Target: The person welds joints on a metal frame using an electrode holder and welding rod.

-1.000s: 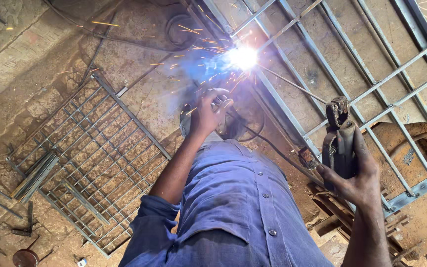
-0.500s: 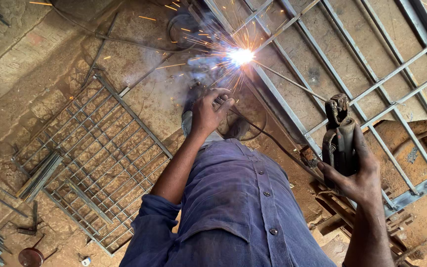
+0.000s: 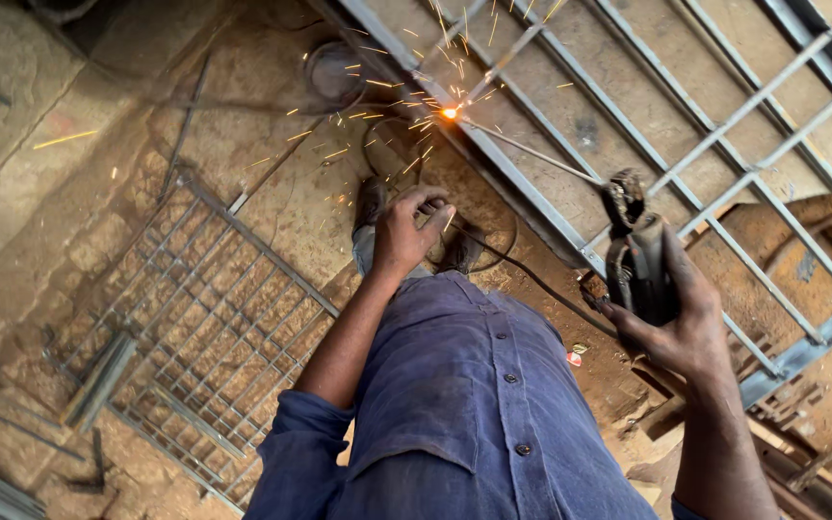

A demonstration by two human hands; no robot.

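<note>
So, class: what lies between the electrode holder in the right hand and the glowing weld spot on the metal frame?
In the head view, a thin welding rod spans from the electrode holder in the right hand to the weld spot on the metal frame, with sparks around.

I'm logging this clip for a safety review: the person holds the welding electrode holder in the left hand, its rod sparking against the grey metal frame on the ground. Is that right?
Not quite. The head view shows the electrode holder in the right hand, not the left. The left hand is raised, loosely curled, holding no tool. The rest stands: the rod sparks against the grey metal frame on the ground.
</note>
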